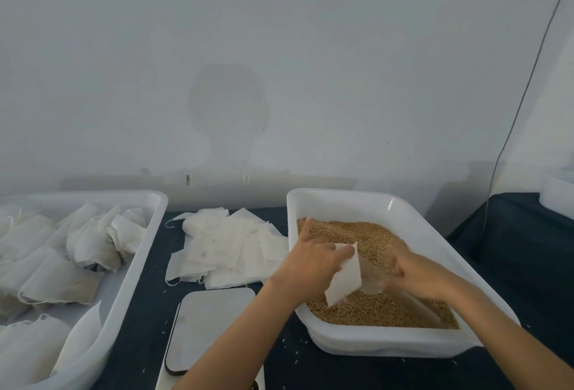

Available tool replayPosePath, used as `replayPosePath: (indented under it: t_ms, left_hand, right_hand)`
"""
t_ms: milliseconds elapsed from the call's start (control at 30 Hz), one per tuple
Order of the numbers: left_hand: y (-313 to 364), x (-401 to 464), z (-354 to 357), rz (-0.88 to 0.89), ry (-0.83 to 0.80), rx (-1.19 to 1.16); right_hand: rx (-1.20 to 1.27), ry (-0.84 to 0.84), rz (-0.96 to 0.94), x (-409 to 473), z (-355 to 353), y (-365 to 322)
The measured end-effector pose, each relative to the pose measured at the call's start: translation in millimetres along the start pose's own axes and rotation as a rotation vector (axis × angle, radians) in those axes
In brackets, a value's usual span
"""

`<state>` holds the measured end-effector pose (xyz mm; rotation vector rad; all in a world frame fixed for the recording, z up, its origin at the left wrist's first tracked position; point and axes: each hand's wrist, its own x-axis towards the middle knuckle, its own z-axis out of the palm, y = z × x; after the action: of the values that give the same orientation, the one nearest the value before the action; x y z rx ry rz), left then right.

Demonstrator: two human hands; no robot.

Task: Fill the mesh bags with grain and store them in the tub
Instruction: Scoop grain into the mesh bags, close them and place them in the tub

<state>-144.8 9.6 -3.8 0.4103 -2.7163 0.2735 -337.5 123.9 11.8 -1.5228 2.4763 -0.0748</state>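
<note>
Many filled bags (46, 265) are stored in the tub (149, 234) at 9 o'clock; empties (223, 249) remain — one mesh bag (346, 274) is pinched by the left hand (310, 260) over the grain (372, 234), the right hand's (416, 274) grip blurred, not tellable.

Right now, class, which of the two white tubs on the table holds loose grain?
The right tub, under both hands, holds loose brown grain. The left tub holds only filled mesh bags.

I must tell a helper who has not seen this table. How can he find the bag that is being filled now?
Find the white plastic tub of brown grain at the right. Above the grain, the left hand pinches one flat white mesh bag. Unlike the empty bags heaped on the dark cloth, it is held upright.
</note>
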Motion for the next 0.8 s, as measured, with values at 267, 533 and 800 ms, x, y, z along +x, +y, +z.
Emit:
replayPosePath:
  t_ms: [267,533,800]
  left_hand:
    - [1,7,1,-0.039,0.030,-0.151]
    - [1,9,7,-0.128,0.016,-0.164]
    - [2,9,7,-0.121,-0.001,-0.176]
  right_hand:
    - [-0.162,0.101,-0.034,-5,5,2]
    - [-0.519,0.228,-0.088,-15,-69,27]
    - [-0.240,0.064,-0.217,-10,-26,17]
